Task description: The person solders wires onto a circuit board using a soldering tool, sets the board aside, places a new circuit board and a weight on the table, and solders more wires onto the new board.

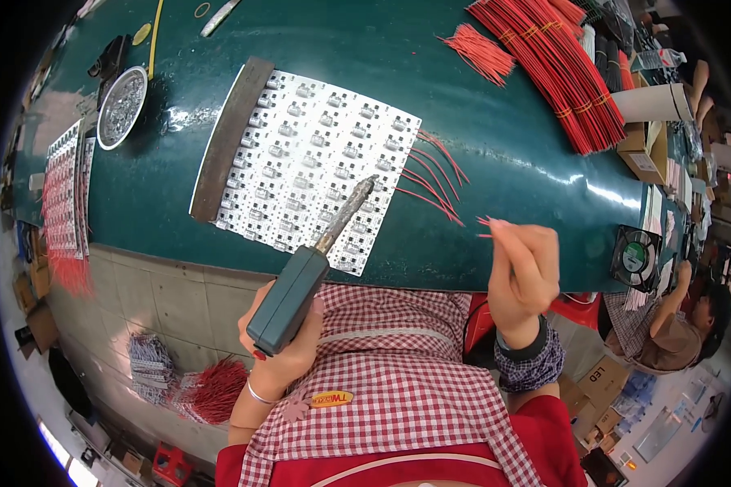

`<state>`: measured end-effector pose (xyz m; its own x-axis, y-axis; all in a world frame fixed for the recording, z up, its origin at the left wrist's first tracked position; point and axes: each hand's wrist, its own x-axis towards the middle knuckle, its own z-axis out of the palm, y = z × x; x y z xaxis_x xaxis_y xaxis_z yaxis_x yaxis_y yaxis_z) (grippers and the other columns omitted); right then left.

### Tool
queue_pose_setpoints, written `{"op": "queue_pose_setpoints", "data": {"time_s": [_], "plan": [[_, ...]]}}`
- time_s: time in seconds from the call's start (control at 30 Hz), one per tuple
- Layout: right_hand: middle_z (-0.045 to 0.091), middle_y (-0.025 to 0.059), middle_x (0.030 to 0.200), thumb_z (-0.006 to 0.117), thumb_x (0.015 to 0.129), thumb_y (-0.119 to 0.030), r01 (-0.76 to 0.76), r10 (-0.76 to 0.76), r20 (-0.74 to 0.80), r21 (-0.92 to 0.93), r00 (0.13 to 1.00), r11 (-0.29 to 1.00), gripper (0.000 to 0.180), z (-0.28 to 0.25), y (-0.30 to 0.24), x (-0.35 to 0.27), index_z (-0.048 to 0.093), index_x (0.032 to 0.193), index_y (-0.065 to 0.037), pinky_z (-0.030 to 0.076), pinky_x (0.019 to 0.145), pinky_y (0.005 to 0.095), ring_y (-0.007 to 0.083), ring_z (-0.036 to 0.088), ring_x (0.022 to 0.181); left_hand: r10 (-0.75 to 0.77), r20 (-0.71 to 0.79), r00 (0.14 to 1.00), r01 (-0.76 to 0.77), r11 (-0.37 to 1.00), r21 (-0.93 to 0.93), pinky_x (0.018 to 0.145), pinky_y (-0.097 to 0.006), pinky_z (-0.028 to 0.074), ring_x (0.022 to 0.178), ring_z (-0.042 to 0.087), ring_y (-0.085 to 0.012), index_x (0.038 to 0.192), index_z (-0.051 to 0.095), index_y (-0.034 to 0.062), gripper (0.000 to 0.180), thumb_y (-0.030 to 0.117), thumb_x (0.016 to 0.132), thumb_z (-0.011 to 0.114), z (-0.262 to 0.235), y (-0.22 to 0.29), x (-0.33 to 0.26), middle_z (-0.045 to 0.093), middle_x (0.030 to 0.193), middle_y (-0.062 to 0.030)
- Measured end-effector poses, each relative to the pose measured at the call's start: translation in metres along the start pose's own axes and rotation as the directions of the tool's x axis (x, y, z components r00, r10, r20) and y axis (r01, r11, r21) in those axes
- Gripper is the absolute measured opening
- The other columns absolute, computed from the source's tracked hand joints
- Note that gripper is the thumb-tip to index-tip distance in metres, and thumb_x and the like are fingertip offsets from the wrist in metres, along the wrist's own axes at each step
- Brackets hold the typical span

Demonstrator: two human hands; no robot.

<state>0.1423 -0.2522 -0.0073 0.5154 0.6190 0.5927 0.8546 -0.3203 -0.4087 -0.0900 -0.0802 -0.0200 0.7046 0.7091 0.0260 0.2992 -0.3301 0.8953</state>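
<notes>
My left hand (300,351) grips the handle of a dark green soldering gun (287,299), whose long crusted tip reaches over the right side of a white circuit board panel (300,166). The tip ends near the right-edge row of parts; I cannot tell whether it touches a pad. Several thin red wires (434,183) stick out from the panel's right edge. A dark flat bar (234,142) lies along the panel's left side. To the right of those wires, my right hand (525,268) is raised in a pinch, with short red wire ends (485,220) showing at the fingertips.
A metal bowl (144,91) of greyish bits stands at the left. More panels with red wires (63,191) hang over the left edge. Bundled red wires (554,77) lie far right, near a cardboard box (643,162). A small fan (635,258) and another person (666,329) are at right.
</notes>
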Motion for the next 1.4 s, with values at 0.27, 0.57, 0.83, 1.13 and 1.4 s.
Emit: {"op": "queue_pose_setpoints", "data": {"time_s": [0.27,0.57,0.83,1.13,1.4], "plan": [[0.064,0.0092,0.086,0.070,0.066,0.009,0.078,-0.101,0.098,0.217,0.990,0.973,0.031,0.065,-0.003,0.005,0.070,0.096,0.001,0.050,0.060,0.0323,0.0253,0.060,0.074,0.066,0.061,0.996,-0.068,0.997,0.044,0.066,-0.029,0.055,0.075,0.070,-0.0236,0.098,0.069,-0.0088,0.025,-0.006,0.074,0.074,-0.002,0.008,0.004,0.070,0.098,-0.0188],[0.062,0.0085,0.084,0.068,0.066,0.010,0.065,-0.095,0.132,0.215,0.987,0.975,0.029,0.081,0.001,0.002,0.067,0.094,0.001,0.050,0.061,0.0335,0.0251,0.059,0.075,0.050,0.061,0.997,-0.050,0.999,-0.005,0.059,-0.026,0.051,0.064,0.065,-0.0170,0.094,0.067,-0.0068,0.020,-0.005,0.075,0.074,0.001,0.003,0.006,0.067,0.086,-0.0128],[0.062,0.0083,0.083,0.068,0.066,0.010,0.063,-0.091,0.143,0.188,0.985,0.980,0.029,0.080,0.000,0.002,0.067,0.094,0.000,0.050,0.060,0.0331,0.0246,0.059,0.075,-0.014,0.075,0.997,0.016,1.000,-0.016,0.057,-0.024,0.048,0.061,0.058,-0.0097,0.089,0.062,-0.0035,0.017,-0.004,0.076,0.074,0.004,0.010,0.011,0.063,0.076,-0.0074],[0.061,0.0084,0.082,0.068,0.067,0.008,0.085,-0.106,0.140,0.148,0.984,0.985,0.027,0.081,-0.001,0.000,0.067,0.093,0.001,0.050,0.060,0.0329,0.0246,0.058,0.074,0.009,0.069,0.998,-0.010,1.000,0.006,0.057,-0.025,0.049,0.060,0.061,-0.0126,0.087,0.062,-0.0031,0.017,-0.003,0.074,0.074,0.004,0.012,0.012,0.063,0.074,-0.0088],[0.061,0.0084,0.081,0.068,0.066,0.007,0.096,-0.114,0.133,0.137,0.984,0.986,0.026,0.082,-0.001,0.000,0.067,0.092,0.001,0.050,0.058,0.0327,0.0243,0.058,0.074,0.040,0.059,0.997,-0.041,0.999,0.017,0.059,-0.028,0.051,0.064,0.065,-0.0182,0.090,0.066,-0.0069,0.019,-0.004,0.073,0.074,-0.002,-0.009,-0.009,0.066,0.083,-0.0141]]}}
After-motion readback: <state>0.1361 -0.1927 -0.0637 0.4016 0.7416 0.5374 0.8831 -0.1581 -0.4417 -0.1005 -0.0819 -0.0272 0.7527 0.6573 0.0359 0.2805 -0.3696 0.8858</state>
